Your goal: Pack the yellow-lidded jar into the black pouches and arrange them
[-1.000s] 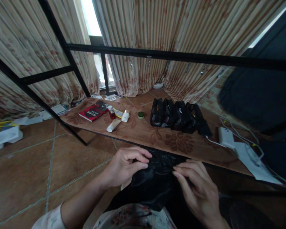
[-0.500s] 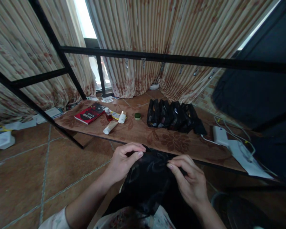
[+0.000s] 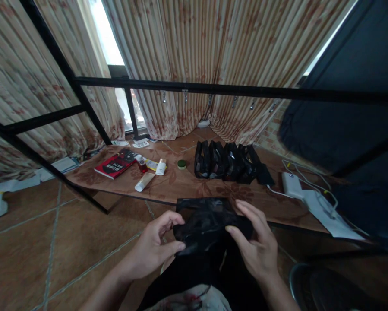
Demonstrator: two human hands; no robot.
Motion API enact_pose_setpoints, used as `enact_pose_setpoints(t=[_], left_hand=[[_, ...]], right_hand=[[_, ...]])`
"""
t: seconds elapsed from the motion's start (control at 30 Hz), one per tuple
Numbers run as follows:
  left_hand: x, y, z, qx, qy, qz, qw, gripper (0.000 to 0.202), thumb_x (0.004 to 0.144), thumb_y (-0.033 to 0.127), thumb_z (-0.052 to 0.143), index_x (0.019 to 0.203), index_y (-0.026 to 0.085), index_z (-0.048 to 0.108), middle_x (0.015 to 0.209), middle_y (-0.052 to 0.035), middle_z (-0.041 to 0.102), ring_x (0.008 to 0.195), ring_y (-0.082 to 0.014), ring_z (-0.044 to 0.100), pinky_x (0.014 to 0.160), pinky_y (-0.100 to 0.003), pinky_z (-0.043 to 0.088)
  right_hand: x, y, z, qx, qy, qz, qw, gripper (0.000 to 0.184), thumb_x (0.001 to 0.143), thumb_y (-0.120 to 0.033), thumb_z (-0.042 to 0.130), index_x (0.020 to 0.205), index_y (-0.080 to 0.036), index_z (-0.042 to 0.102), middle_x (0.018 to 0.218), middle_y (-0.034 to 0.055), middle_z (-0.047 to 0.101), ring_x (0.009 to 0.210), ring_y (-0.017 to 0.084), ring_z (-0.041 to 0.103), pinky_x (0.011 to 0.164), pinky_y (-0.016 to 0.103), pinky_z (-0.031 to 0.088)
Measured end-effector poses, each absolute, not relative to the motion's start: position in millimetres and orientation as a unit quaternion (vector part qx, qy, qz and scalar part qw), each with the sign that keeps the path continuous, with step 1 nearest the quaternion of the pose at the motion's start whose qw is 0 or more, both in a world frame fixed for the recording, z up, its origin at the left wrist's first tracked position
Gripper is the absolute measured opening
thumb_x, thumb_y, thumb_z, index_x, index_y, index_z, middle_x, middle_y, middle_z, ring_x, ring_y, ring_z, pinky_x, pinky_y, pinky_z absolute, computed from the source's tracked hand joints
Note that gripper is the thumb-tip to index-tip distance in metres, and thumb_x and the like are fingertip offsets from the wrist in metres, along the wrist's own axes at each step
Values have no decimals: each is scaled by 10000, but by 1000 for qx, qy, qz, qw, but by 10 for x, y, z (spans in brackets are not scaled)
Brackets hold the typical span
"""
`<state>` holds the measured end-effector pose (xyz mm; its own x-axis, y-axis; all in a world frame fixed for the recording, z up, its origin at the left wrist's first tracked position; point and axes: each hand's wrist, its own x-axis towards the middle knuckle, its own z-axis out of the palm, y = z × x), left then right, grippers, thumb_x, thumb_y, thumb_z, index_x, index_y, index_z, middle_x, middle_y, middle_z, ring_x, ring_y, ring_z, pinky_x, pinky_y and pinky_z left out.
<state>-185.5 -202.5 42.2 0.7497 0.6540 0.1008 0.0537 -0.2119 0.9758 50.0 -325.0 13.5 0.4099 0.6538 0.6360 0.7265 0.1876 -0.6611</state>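
A shiny black pouch (image 3: 206, 222) is held up in front of me by both hands, just before the low table's near edge. My left hand (image 3: 155, 248) pinches its left side between thumb and fingers. My right hand (image 3: 257, 248) grips its right side, fingers curled over the top. A larger black bag (image 3: 200, 272) lies on my lap below the pouch. On the low table (image 3: 187, 183) stands a row of several similar black pouches (image 3: 228, 162).
The table also holds a red book (image 3: 116, 163), a small red bottle (image 3: 141, 163), white tubes (image 3: 148, 178), a green jar lid (image 3: 181, 164) and a white power bank with cables (image 3: 292, 185). A black metal frame (image 3: 213, 89) spans the view. Curtains hang behind; tiled floor lies left.
Both hands have lifted a black pouch out of the bag on my lap and raised it toward the table. The camera has tilted slightly down and left.
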Motion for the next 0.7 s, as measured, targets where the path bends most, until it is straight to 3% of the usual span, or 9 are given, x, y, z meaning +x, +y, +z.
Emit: enact_pose_setpoints(t=[0.1, 0.3, 0.43, 0.53, 0.6, 0.7], left_hand=[[-1880, -2064, 445, 776, 235, 280, 514, 178, 831, 166, 671, 982, 205, 585, 962, -20, 643, 896, -149, 601, 794, -236, 458], [-1896, -2091, 426, 802, 209, 316, 462, 160, 850, 141, 660, 971, 233, 609, 889, 5, 648, 818, -125, 606, 765, -215, 465], [-1904, -2074, 406, 748, 199, 340, 534, 208, 804, 118, 709, 965, 228, 637, 943, -7, 657, 894, -132, 626, 788, -201, 479], [-1864, -2052, 466, 646, 179, 344, 657, 287, 748, 144, 775, 983, 225, 632, 890, 2, 668, 810, -124, 646, 702, -188, 495], [-1792, -2022, 544, 547, 170, 335, 748, 370, 728, 191, 801, 1042, 227, 608, 867, 5, 685, 751, -128, 658, 680, -210, 517], [-1641, -1933, 651, 423, 212, 349, 809, 497, 709, 218, 811, 1151, 205, 583, 1079, -53, 695, 963, -192, 674, 844, -314, 553]], right_hand=[[536, -3283, 34, -658, -459, 20, 597, 622, 835, -306, 724, 1405, -244, 484, 1383, 132, 556, 1205, 269, 573, 1014, 505, 480], [465, -3345, -144, -698, -438, 94, 558, 611, 830, -362, 715, 1390, -249, 498, 1344, 120, 579, 1157, 265, 593, 1010, 506, 481], [400, -3341, -152, -691, -473, 145, 527, 744, 810, -335, 729, 1465, -244, 389, 1460, 129, 482, 1327, 287, 479, 1109, 527, 385], [370, -3317, -76, -671, -492, 222, 509, 908, 743, -330, 797, 1506, -226, 314, 1525, 143, 411, 1416, 302, 376, 1170, 546, 289], [344, -3283, -3, -629, -488, 308, 520, 945, 731, -331, 813, 1515, -233, 294, 1521, 135, 429, 1406, 291, 400, 1171, 527, 299], [276, -3194, 61, -522, -440, 449, 576, 831, 758, -343, 796, 1469, -256, 375, 1460, 93, 523, 1332, 255, 504, 1133, 458, 378]])
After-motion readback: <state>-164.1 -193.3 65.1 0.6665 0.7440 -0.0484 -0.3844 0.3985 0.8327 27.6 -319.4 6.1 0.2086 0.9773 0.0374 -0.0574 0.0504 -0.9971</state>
